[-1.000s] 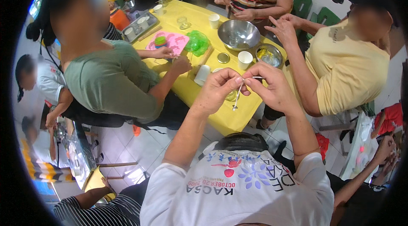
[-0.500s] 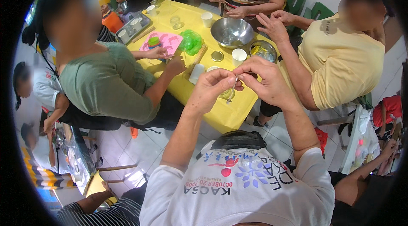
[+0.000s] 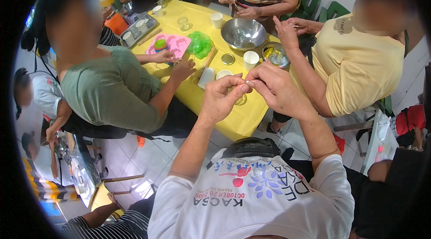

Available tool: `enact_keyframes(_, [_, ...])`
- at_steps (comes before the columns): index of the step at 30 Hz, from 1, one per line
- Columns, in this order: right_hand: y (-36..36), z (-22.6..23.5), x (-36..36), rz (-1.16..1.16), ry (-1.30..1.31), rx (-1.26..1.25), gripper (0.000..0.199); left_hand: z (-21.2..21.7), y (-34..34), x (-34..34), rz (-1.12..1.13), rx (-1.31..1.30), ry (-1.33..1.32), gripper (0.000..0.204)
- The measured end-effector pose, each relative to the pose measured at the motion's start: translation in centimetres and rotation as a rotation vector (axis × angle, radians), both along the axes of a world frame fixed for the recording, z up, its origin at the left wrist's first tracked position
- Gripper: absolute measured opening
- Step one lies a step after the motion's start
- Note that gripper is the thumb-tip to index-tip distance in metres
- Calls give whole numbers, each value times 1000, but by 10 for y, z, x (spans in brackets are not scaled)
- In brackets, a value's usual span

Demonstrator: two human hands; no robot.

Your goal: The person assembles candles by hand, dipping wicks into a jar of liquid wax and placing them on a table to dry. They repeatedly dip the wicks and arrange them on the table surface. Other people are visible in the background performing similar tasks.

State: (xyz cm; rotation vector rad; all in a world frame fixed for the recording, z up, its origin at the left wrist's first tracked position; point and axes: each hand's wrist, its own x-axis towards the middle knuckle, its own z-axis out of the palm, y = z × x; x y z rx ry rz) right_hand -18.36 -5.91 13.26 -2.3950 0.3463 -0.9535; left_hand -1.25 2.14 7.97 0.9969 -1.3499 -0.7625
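Observation:
My left hand (image 3: 221,99) and my right hand (image 3: 279,87) are raised over the near end of the yellow-covered table (image 3: 244,120). Thumb and fingers of each are pinched together, and the fingertips of the two hands almost meet. Between them is a thin whitish string (image 3: 247,82), of which only a tiny bit shows; the fingers hide the rest. Just beyond my hands stand a white paper cup (image 3: 251,59) and another white cup (image 3: 223,74), partly covered by my left hand. A clear glass jar's rim (image 3: 241,100) peeks out below my fingers.
Across the table are a steel bowl (image 3: 243,35), a smaller metal bowl (image 3: 274,53), a jar lid (image 3: 228,59), a green plastic bag (image 3: 200,45), a pink mold (image 3: 173,44) and a metal tray (image 3: 150,28). People stand close on my left and right, with others opposite, handling small things.
The strand that hung below my fingers with a small shiny end no longer shows there; only a short bit remains visible at my fingertips. The right-hand neighbour's hands have shifted.

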Motion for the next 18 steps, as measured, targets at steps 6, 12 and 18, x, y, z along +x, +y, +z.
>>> enact_keyframes(6, [-4,4,-1,12,35,-42,11,-3,-2,-3,-106,60,254,13])
enact_keyframes(12, [-4,5,1,12,16,-56,13,-3,-4,-3,-101,83,335,15])
enact_keyframes(18, [-4,3,4,21,-16,-118,15,-1,-5,-2,-129,131,419,17])
